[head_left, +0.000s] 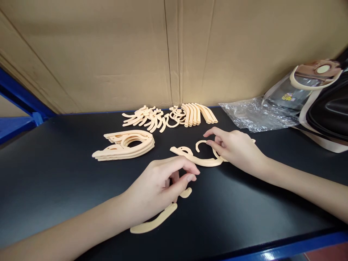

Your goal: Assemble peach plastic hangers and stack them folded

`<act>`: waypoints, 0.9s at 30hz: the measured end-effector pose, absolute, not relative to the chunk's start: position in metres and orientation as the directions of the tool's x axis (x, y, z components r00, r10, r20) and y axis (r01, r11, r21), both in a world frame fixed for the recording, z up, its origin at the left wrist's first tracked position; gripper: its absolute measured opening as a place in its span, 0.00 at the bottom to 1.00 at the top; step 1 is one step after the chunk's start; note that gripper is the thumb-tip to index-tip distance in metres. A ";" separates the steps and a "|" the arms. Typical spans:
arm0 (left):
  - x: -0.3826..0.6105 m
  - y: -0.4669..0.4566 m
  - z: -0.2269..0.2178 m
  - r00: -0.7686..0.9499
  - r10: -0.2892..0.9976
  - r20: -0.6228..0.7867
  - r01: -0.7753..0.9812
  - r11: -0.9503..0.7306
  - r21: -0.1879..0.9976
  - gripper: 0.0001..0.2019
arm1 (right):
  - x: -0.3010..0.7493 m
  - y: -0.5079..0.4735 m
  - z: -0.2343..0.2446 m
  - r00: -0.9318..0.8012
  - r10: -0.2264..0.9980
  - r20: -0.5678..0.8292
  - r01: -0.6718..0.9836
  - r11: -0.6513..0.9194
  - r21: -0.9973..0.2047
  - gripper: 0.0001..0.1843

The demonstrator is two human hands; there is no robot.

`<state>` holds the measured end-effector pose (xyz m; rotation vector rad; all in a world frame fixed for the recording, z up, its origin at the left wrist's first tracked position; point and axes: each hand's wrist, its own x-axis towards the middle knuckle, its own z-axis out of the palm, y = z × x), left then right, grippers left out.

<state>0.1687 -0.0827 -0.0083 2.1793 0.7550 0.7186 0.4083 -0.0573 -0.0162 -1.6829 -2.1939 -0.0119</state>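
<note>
Over the front of the table, my left hand (160, 188) has its thumb and index finger slightly apart, with nothing visible between them. Beneath it lie a curved beige hanger arm (154, 221) and the rounded end of another beige piece (186, 193), both partly hidden by the hand. My right hand (235, 148) hovers at a beige folding clothes hanger (205, 161), its thumb and index finger apart beside the hook (198, 145). That hand covers the hanger's right side, and whether it touches the hanger is hard to tell.
A stack of folded hangers (136, 150) lies left of centre. Behind are loose hanger arms (146, 117), hooks (176, 114) and a row of curved arms (194, 115). A clear plastic bag (250, 116), a bottle (296, 90) and a black bag (330, 112) occupy the right. Cardboard (108, 54) stands behind.
</note>
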 end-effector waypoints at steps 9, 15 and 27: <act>0.166 -0.075 -0.010 0.608 0.671 0.425 0.619 -0.735 0.277 0.08 | 0.406 -0.060 -0.017 -0.371 0.898 0.237 0.833 0.434 -0.342 0.10; 0.165 -0.071 -0.009 0.555 0.755 0.349 0.679 -0.654 0.334 0.11 | 0.403 -0.065 -0.014 -0.615 0.728 0.303 0.647 0.686 -0.333 0.13; 0.160 -0.071 -0.019 0.678 0.685 0.267 0.603 -0.726 0.330 0.21 | 0.450 -0.008 -0.018 -0.154 0.921 0.357 0.840 0.312 -0.443 0.26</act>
